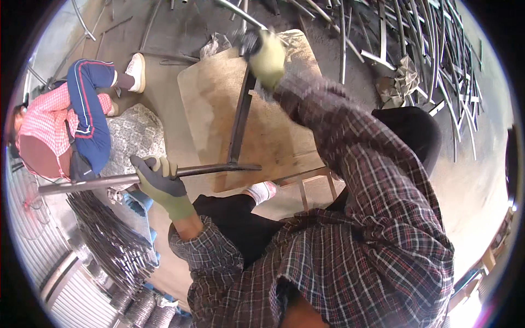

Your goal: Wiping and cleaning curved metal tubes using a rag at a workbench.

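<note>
A dark metal tube frame [240, 123] lies in front of me, its flat crossbar joined to a long round tube at the near end. My left hand [163, 180], in a grey and green glove, is wrapped round that near tube, left of the joint. At the frame's far end, my right hand [268, 59] is closed by another tube [240, 12]. Its pale glove is blurred, and what its fingers hold is hidden. Beneath the frame is a worn wooden board [279, 123] with dark stains.
A seated person [60, 120] in a pink checked top is at the left, beside a grey patterned sack [134, 136]. Dark rods [109, 235] lie piled at the lower left. Many loose metal tubes [432, 49] cover the far right floor, near crumpled wrapping [402, 85].
</note>
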`<move>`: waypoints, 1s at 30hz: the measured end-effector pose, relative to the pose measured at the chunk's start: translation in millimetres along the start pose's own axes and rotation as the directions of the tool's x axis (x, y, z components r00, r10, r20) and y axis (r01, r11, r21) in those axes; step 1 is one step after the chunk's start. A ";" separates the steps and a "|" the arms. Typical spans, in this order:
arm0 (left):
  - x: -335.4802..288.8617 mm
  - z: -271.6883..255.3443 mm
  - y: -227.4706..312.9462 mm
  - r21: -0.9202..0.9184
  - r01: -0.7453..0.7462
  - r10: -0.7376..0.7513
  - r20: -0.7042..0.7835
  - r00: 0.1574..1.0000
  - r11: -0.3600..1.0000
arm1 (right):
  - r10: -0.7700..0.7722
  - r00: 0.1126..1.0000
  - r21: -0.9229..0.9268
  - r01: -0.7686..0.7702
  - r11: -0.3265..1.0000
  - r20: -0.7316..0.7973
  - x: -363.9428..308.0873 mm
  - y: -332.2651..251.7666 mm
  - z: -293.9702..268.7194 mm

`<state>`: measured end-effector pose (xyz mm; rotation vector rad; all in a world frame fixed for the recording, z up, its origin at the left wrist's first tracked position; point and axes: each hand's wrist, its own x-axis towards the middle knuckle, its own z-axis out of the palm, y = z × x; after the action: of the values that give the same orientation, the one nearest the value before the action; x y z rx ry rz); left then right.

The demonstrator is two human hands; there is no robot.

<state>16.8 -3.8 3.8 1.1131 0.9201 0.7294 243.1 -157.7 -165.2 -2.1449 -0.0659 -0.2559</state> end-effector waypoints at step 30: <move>-112.9 -77.6 -15.4 0.236 -0.587 0.316 0.659 0.682 0.775 | -0.337 0.668 -0.195 0.590 0.784 0.664 -91.4 -68.7 -97.1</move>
<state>-102.5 -72.9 3.7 1.8940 0.2360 0.5252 128.5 -195.5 -76.0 -2.5065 -1.0540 0.1497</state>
